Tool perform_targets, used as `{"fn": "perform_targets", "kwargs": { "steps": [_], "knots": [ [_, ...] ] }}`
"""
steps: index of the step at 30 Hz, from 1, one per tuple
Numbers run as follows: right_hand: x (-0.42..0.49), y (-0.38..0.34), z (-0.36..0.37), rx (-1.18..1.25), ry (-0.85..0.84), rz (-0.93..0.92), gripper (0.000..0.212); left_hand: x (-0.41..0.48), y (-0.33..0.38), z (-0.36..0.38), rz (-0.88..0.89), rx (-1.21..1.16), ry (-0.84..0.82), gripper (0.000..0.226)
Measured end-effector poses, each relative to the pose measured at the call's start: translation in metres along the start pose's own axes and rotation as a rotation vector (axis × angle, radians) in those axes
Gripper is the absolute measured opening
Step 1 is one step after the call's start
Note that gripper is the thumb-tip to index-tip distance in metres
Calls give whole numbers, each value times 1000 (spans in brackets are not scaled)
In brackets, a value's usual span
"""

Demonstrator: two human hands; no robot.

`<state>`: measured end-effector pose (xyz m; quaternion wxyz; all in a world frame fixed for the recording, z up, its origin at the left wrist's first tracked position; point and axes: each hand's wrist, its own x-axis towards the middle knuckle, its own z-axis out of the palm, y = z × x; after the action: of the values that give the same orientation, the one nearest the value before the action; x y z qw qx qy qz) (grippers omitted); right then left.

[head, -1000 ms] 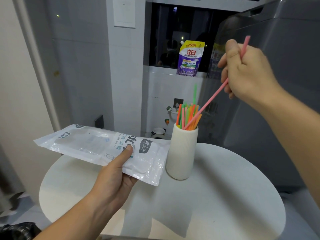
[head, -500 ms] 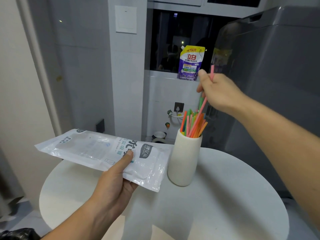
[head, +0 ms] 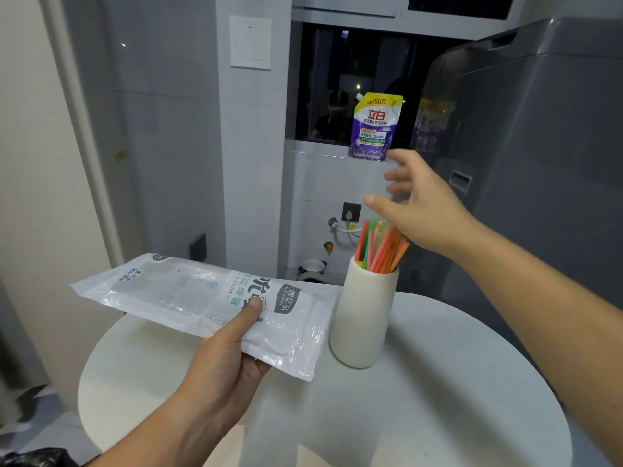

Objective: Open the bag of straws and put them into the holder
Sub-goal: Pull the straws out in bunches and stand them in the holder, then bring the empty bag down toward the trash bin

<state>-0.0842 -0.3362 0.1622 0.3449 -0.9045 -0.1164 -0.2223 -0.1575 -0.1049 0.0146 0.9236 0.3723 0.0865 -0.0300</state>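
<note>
Note the right grip (head: pixel 424 203) released: fingers spread, holding nothing, hovering just above the tips of the straws (head: pixel 381 247). Compare with 0.5 s ago: then pinching 1 pink straw angled down into the holder (head: pixel 364 318); now let go. Treat that straw as delivered, presumably 1 of the pink ones leaning in the bundle, though not separable from its neighbours through the blur. Confirm the holder upright on the tabletop (head: pixel 438 382), in the same spot, with all straws standing in it and fanned toward the right. Note the left grip (head: pixel 229 358) unchanged: grasping the bag (head: pixel 188 291), thumb pressed on the printed face, fingers beneath, bag held roughly level above the tabletop with its right end just beside the holder. Read the bag as flat and clear, with no coloured straws visible inside; judge the transfer complete or nearly so. Check the bag for stragglers before setting it down.
</note>
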Motion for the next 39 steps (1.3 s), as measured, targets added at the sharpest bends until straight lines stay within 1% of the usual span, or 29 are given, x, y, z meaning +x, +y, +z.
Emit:
{"fn": "perform_targets", "kwargs": {
  "steps": [1,2,3,5,6,7,10,12,15,19,21,23,26,28,29,30,31,33,35,36,37,39],
  "knots": [
    [0,-3,0,-51,3,-85,66,0,0,0,2,0,1,27],
    [0,-6,1,-136,-40,-140,58,0,0,1,3,1,2,26],
    [0,-7,5,-242,-121,-154,52,0,0,1,3,1,4,26],
    [0,-3,15,-418,-307,-91,53,-1,-1,1,3,-2,9,24],
    [-2,0,20,-467,-370,-47,55,-1,-1,2,3,-1,9,24],
    [-3,3,24,-504,-395,-25,57,-1,-1,1,2,0,7,24],
    [-4,9,27,-556,-381,-47,55,-1,0,0,-5,5,4,27],
    [-3,8,25,-527,-369,-46,52,0,0,-1,-7,7,9,28],
    [2,10,22,-486,-294,-13,53,0,-1,1,-10,4,2,29],
    [1,14,21,-437,-339,28,52,-1,0,3,-10,2,-1,28],
    [1,12,17,-359,-250,18,58,-3,2,3,-11,2,-1,27],
    [-1,7,11,-305,-98,-19,60,-4,5,2,-10,15,-10,27],
    [-19,-9,8,-252,157,-122,46,-11,18,3,-14,36,-57,31],
    [-44,-23,17,-181,225,-188,33,-17,31,5,-2,19,-56,32],
    [-58,-32,26,-141,216,-218,30,-23,39,3,9,8,-53,33],
    [-73,-40,37,-97,174,-229,28,-28,47,0,17,-4,-45,35],
    [-87,-50,48,-34,97,-199,28,-36,55,-6,22,-14,-33,37],
    [-112,-75,73,163,-152,-25,29,-53,70,-29,27,-15,-2,42],
    [-131,-97,97,415,-405,198,33,-72,79,-56,-5,1,45,47],
    [-138,-107,109,527,-512,280,32,-82,83,-71,-22,8,73,47],
    [-147,-119,121,599,-604,330,31,-95,86,-87,-36,12,100,46],
    [-161,-137,145,623,-729,364,29,-117,90,-116,-50,12,153,41]
  ]
}}
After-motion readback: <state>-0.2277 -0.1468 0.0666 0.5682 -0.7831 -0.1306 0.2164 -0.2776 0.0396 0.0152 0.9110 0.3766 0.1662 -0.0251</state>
